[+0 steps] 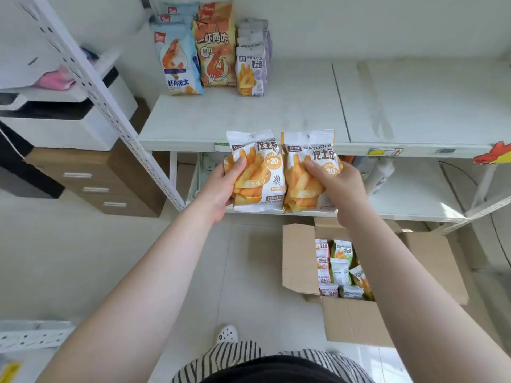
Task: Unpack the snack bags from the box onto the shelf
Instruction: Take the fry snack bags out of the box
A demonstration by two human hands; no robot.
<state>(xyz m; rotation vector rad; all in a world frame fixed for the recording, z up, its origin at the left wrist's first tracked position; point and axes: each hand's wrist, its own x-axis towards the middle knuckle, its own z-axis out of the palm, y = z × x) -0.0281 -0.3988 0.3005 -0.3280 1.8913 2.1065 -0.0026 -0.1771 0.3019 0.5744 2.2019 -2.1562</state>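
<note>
Shelf (276,117) ahead; two hands grip two fry bags

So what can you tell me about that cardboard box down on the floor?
The cardboard box is plain brown corrugated card and sits on the pale floor in front of the shelf unit's lowest level, to the person's right. Its flaps are folded open and outward. Inside, small snack bags are packed upright in rows, white with red, green or purple accents. The person's right forearm crosses above it in view; neither hand touches it.
</note>
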